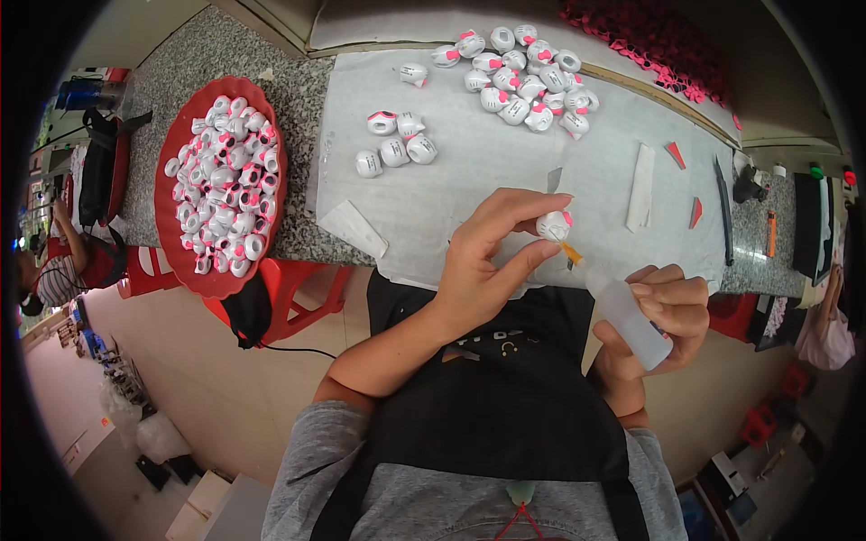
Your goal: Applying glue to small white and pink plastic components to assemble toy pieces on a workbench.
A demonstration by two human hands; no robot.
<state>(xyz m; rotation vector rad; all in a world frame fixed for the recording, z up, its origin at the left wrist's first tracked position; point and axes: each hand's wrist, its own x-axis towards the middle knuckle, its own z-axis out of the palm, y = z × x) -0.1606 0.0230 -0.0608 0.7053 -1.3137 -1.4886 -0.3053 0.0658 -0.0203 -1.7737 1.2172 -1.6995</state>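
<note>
The left hand [487, 261] holds a small white figure with pink marks [553, 224] with its fingers clamped on it above the edge of the table [307, 99], while the right hand [663, 316] has its fingers closed around a clear squeeze bottle [627, 317], whose orange tip [572, 253] touches the figure from below.

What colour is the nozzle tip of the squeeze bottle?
Orange, on the squeeze bottle in the right hand; head view.
</note>
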